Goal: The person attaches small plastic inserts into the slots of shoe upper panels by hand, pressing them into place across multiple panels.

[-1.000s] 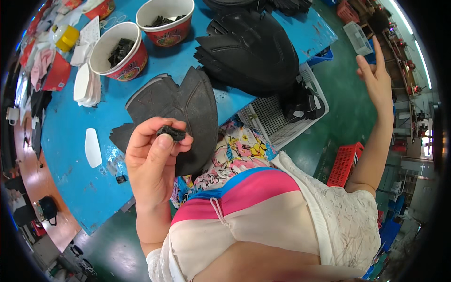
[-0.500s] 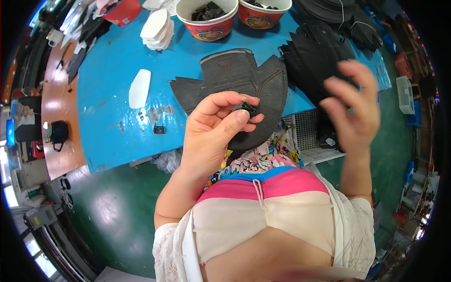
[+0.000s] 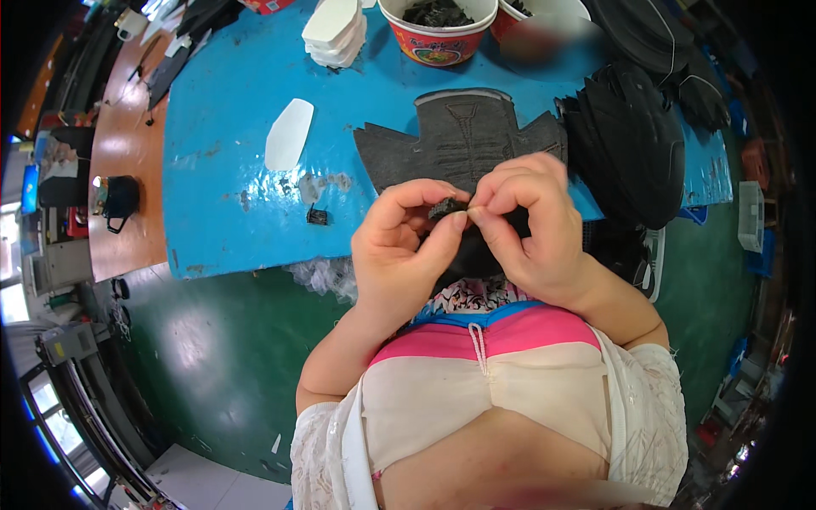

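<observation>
Between the thumb and fingers of my left hand [image 3: 404, 234] is a small bundle of black strips [image 3: 446, 207]. My right hand [image 3: 531, 212] pinches at the bundle's right end, thumb and index finger pressed together; what lies between those tips is too small to make out. Both hands hover over the near edge of a dark grey cut panel [image 3: 450, 127] with pointed side flaps and stitched lines. Its lower part is hidden behind my hands. To the left on the blue table lies a small black piece [image 3: 317, 216], with a white shaped sheet [image 3: 289, 134] farther back.
A red and white paper bowl [image 3: 438, 42] holding black scraps stands at the back, with a second bowl [image 3: 544, 30] partly blurred beside it. White pads [image 3: 333, 34] are stacked to their left. Black cut panels [image 3: 625, 144] pile up at right. A dark mug [image 3: 117, 200] stands on the brown table.
My right hand has come in from the right and now pinches at the bundle beside my left hand. The view has shifted, so the table things appear farther right and higher.
</observation>
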Motion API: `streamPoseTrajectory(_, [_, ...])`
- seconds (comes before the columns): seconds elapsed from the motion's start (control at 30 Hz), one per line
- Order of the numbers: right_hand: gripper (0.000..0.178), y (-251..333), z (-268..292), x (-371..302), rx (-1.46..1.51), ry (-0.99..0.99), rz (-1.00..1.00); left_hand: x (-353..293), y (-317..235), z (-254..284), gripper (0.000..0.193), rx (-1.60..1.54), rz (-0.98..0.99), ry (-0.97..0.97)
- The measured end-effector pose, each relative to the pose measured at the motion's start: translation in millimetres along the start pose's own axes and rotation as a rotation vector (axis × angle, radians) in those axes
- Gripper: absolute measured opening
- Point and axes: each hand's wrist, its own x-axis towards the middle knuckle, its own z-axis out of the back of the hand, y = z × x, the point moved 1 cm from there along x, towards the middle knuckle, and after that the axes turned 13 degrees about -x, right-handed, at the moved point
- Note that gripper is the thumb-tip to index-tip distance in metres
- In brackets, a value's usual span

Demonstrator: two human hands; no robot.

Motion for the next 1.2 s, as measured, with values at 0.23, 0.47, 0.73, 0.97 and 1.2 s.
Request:
streamPoseTrajectory(0.23, [0.024, -9, 20, -8, 0.866, 0.069, -0.640, 10, -7, 7, 0.030, 0.811, -0.460, 0.098])
streamPoseTrajectory(0.47, [0.017, -48, 30, 8, 0.018, 0.254, -0.329, 7, -7, 11, 0.034, 1.073, -0.497, 0.315])
streamPoseTrajectory(0.73, [0.018, -49, 22, 22, -0.159, 0.416, -0.143, 6, -9, 1, 0.037, 1.132, -0.416, 0.266])
streamPoseTrajectory(0.97, [0.020, -56, 22, 18, -0.043, 0.393, -0.185, 13, -7, -3, 0.036, 1.234, -0.437, 0.294])
streamPoseTrajectory(1.2, [0.019, -50, 18, 18, -0.184, 0.357, -0.104, 18, -12, -16, 0.040, 1.369, -0.406, 0.347])
